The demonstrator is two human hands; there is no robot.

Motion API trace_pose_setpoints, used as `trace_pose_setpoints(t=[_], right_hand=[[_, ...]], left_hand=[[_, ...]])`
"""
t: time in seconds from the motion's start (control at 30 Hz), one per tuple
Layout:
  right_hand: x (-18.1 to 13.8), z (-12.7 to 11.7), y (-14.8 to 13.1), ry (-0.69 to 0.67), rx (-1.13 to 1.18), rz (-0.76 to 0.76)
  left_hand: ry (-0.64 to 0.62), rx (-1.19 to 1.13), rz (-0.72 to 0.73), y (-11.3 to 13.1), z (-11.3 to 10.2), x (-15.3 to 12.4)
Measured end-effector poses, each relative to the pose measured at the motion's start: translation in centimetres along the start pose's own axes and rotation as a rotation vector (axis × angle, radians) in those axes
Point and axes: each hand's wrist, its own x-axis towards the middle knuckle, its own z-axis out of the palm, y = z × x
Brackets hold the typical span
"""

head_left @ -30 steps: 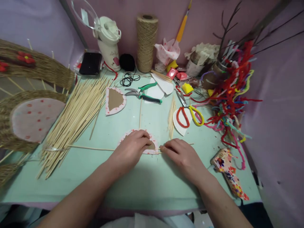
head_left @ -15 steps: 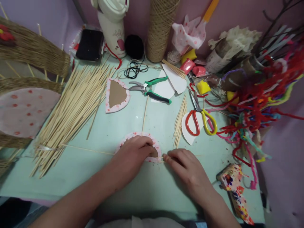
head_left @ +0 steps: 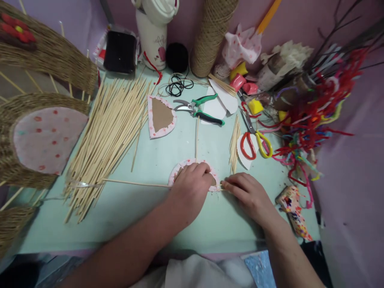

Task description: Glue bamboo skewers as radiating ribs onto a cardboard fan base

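A half-round cardboard piece (head_left: 213, 181) edged with pink dotted fabric lies flat, its straight side towards me. My left hand (head_left: 192, 190) covers its middle, fingers curled and pressing it down. One thin wooden stick (head_left: 135, 183) runs in from the left along the straight edge; another stick (head_left: 197, 140) points away from the curved edge. At the piece's right corner, my right hand (head_left: 247, 196) pinches the light-coloured stick ends that stick out. My left hand hides where the sticks meet the cardboard.
A large bundle of sticks (head_left: 105, 132) lies left, near a woven basket (head_left: 72, 104). Beyond the hands are a second half-round piece (head_left: 162, 116), green-handled pruning shears (head_left: 199, 109) and scissors (head_left: 255, 138). A flower-patterned glue gun (head_left: 292, 208) lies right, below pipe cleaners (head_left: 318, 128).
The camera view has shifted, so the table things appear further right and slightly higher. Both hands stay at the same places on the half-round piece.
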Motion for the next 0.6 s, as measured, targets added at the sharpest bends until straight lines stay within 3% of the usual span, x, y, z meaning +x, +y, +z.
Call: trace_pose_setpoints(t=[0.23, 0.37, 0.6], right_hand=[[-0.3, 0.4, -0.4, 0.020, -0.052, 0.022], [-0.8, -0.7, -0.5, 0.010, -0.066, 0.016], [-3.6, -6.3, 0.3, 0.326, -0.216, 0.086]], left_hand=[[-0.065, -0.030, 0.022, -0.3, -0.6, 0.7], [-0.048, -0.083, 0.075, -0.5, -1.0, 0.6], [-0.008, -0.118, 0.094, -0.1, -1.4, 0.4]])
